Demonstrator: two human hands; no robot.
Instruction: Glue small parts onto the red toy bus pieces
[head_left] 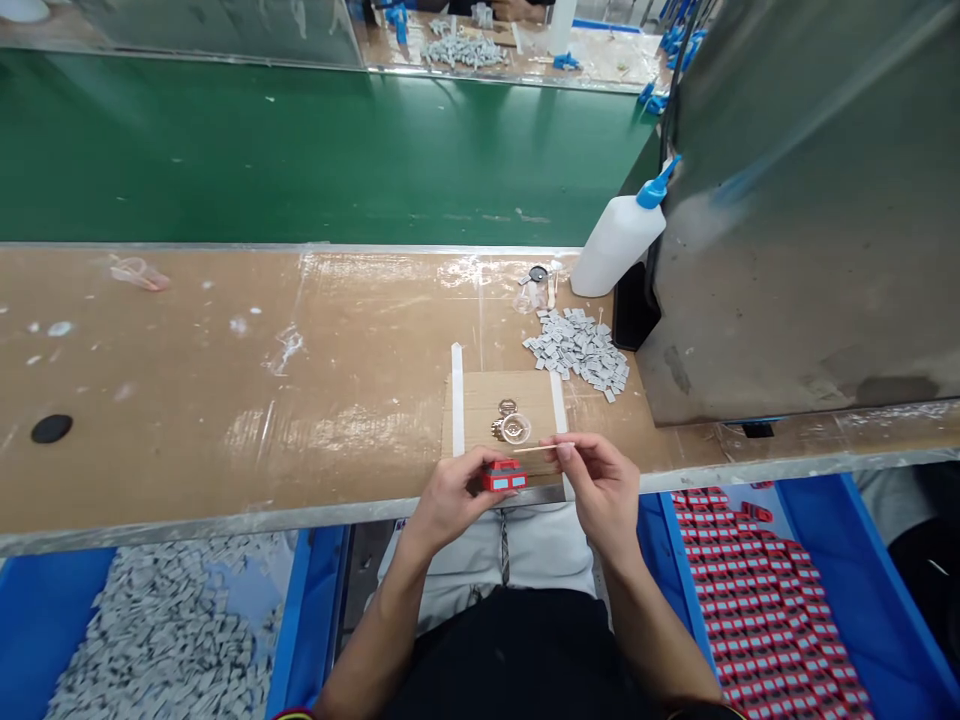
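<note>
My left hand [453, 500] is closed on a small red toy car [504, 476] with pale blue windows, held at the table's front edge. Between the fingertips of my right hand [600, 485] is a thin wooden stick [538, 448], its tip pointing left, just above the car. Behind the car, a small clear cup [515, 429] rests on a cardboard sheet [495, 388] taped down with white strips. Metal-looking rings [507, 407] lie by the cup. Further back and to the right is a heap of small grey pieces [579, 350].
A white bottle with a blue nozzle [616, 240] stands beside a metal panel [810, 220] on the right. Below the table, a left blue bin [309, 600] holds grey pieces and a right blue bin [885, 590] holds rows of red cars. A green surface [322, 150] runs behind.
</note>
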